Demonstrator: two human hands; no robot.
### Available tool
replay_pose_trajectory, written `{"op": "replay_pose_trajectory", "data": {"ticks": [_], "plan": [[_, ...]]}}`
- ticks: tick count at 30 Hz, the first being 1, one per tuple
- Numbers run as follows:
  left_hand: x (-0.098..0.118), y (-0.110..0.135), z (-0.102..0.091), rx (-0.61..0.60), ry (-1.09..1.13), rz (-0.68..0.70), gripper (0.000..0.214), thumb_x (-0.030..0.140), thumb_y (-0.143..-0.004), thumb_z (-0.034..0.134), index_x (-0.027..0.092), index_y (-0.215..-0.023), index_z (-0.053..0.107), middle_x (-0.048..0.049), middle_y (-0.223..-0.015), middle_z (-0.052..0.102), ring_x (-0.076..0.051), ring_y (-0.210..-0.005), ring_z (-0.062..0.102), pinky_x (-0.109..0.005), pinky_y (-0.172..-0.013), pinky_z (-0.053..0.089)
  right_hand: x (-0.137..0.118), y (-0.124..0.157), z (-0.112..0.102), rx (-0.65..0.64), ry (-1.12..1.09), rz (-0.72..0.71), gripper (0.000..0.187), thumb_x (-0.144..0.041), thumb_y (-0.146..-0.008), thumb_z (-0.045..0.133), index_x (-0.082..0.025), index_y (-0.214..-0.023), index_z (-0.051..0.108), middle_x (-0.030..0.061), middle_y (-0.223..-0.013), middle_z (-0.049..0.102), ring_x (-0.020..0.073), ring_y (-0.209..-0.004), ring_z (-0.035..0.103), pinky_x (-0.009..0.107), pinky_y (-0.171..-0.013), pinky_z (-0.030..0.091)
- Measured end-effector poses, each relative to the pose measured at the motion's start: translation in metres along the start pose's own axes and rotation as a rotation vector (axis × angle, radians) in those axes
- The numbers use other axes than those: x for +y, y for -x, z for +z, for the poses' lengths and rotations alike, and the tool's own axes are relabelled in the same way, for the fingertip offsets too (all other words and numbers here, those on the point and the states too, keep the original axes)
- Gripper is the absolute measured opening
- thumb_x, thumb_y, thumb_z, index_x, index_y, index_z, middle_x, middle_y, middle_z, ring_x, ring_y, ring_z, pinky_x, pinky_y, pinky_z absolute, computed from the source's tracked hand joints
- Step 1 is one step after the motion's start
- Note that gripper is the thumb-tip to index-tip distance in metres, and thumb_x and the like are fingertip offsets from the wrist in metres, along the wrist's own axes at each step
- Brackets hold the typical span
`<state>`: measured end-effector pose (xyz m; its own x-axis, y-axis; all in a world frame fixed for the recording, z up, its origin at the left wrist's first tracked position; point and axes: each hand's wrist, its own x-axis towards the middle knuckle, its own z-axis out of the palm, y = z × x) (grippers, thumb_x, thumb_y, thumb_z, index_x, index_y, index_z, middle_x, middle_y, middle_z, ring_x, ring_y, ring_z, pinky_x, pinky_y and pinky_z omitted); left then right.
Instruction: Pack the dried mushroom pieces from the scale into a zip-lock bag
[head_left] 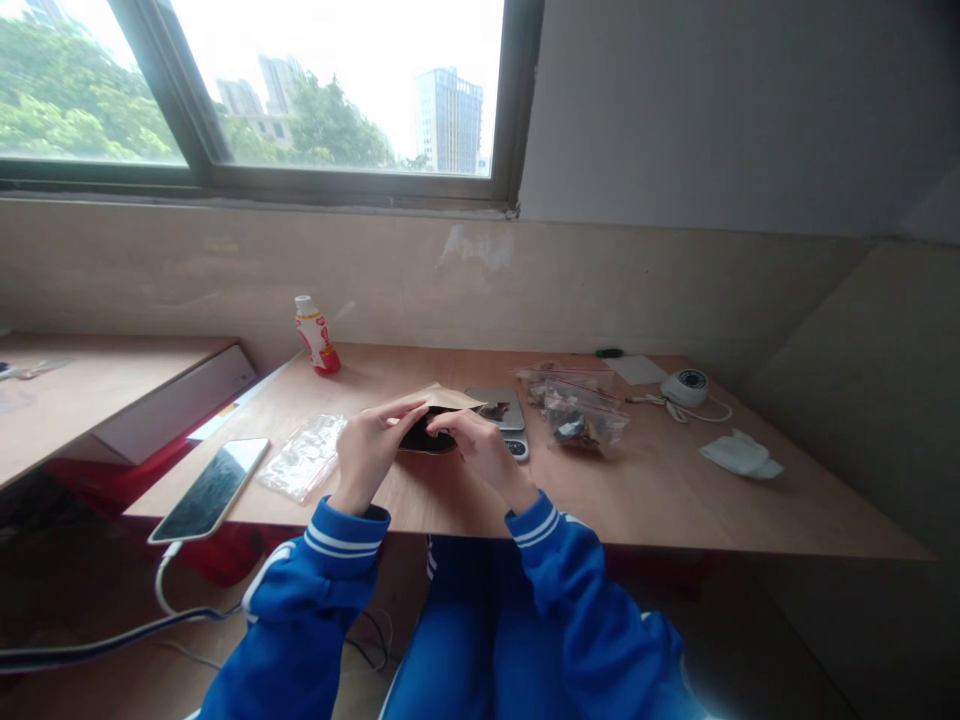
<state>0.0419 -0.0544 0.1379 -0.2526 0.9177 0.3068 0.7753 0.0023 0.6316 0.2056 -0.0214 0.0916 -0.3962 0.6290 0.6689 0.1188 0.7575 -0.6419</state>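
Note:
My left hand and my right hand are held together above the wooden table. Both pinch a folded kraft paper envelope, which has a dark pouch at its lower side. Whether the dark part is a separate item or the envelope's lining is hard to tell. Just beyond my right hand lies a digital kitchen scale with something small and dark on its steel top. To the right of it sits a clear plastic bag of dark dried pieces.
A flattened clear plastic bag and a smartphone on a white cable lie left of my hands. Further back are a yellow-capped drink bottle, a white dome camera with its wire, and a white cloth.

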Motion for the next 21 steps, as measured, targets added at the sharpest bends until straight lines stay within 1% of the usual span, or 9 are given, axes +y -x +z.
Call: {"op": "replay_pose_trajectory", "data": {"ticks": [3,5,8,10,12,13,17,19,21], "plan": [[-0.002,0.0,0.0,0.005,-0.014,-0.009,0.036,0.057,-0.078,0.054,0.034,-0.099,0.073,0.0001,-0.073,0.073,-0.019,-0.071,0.066,-0.023,-0.055,0.037,-0.01,-0.001,-0.007,0.119,-0.219,0.103,0.018,-0.028,-0.09,0.051,-0.021,-0.09,0.067,0.0045,-0.095,0.07,0.0171,-0.092,0.065,0.032,-0.085,0.051],[-0.003,0.0,0.0,0.021,-0.036,-0.012,0.036,0.058,-0.078,0.054,0.035,-0.099,0.072,-0.0001,-0.072,0.073,-0.019,-0.071,0.066,-0.023,-0.055,0.037,-0.012,-0.002,-0.018,0.235,-0.327,0.17,0.016,-0.033,-0.086,0.057,-0.02,-0.089,0.066,0.0049,-0.093,0.071,0.0174,-0.086,0.066,0.032,-0.079,0.054],[-0.006,0.0,-0.002,0.052,-0.06,-0.007,0.039,0.06,-0.078,0.053,0.034,-0.099,0.072,-0.0005,-0.072,0.073,-0.019,-0.069,0.066,-0.024,-0.055,0.037,0.003,-0.003,-0.039,0.409,-0.377,0.202,0.016,-0.034,-0.083,0.062,-0.021,-0.09,0.064,0.005,-0.095,0.071,0.0171,-0.083,0.066,0.032,-0.076,0.054],[-0.008,0.0,-0.004,0.066,-0.072,0.006,0.039,0.06,-0.078,0.053,0.034,-0.099,0.073,-0.0003,-0.073,0.073,-0.019,-0.068,0.065,-0.024,-0.055,0.037,0.024,-0.004,-0.051,0.465,-0.34,0.213,0.017,-0.034,-0.081,0.064,-0.02,-0.091,0.064,0.0054,-0.096,0.07,0.0177,-0.088,0.066,0.032,-0.078,0.054],[-0.01,0.002,-0.006,0.076,-0.093,0.018,0.038,0.06,-0.078,0.053,0.035,-0.098,0.073,0.0003,-0.074,0.073,-0.019,-0.068,0.065,-0.024,-0.056,0.038,0.051,-0.007,-0.057,0.462,-0.259,0.248,0.018,-0.033,-0.081,0.062,-0.018,-0.09,0.065,0.0063,-0.095,0.07,0.0176,-0.088,0.065,0.032,-0.08,0.053],[-0.012,0.003,-0.007,0.081,-0.103,0.02,0.037,0.059,-0.078,0.053,0.035,-0.098,0.073,0.0006,-0.074,0.073,-0.019,-0.068,0.065,-0.024,-0.056,0.038,0.065,-0.01,-0.057,0.44,-0.212,0.269,0.018,-0.032,-0.081,0.062,-0.017,-0.091,0.065,0.007,-0.095,0.07,0.0174,-0.088,0.065,0.032,-0.081,0.052],[-0.019,0.008,-0.01,0.081,-0.109,0.029,0.034,0.058,-0.079,0.054,0.037,-0.098,0.072,0.0022,-0.072,0.073,-0.018,-0.068,0.065,-0.023,-0.056,0.038,0.119,-0.02,-0.048,0.288,-0.047,0.33,0.016,-0.023,-0.08,0.056,-0.013,-0.086,0.067,0.0096,-0.091,0.071,0.0173,-0.086,0.065,0.032,-0.082,0.051],[-0.021,0.01,-0.012,0.072,-0.11,0.037,0.033,0.057,-0.079,0.054,0.037,-0.098,0.072,0.003,-0.072,0.073,-0.017,-0.069,0.065,-0.023,-0.057,0.038,0.139,-0.023,-0.043,0.204,0.014,0.365,0.016,-0.018,-0.079,0.054,-0.013,-0.085,0.068,0.0092,-0.09,0.071,0.0171,-0.085,0.066,0.032,-0.082,0.051],[-0.023,0.012,-0.013,0.063,-0.123,0.041,0.031,0.056,-0.079,0.055,0.038,-0.098,0.072,0.0036,-0.074,0.073,-0.017,-0.071,0.066,-0.022,-0.057,0.038,0.154,-0.022,-0.04,0.136,0.081,0.397,0.017,-0.015,-0.079,0.053,-0.015,-0.085,0.069,0.0074,-0.089,0.072,0.0167,-0.084,0.066,0.031,-0.082,0.051]]}}
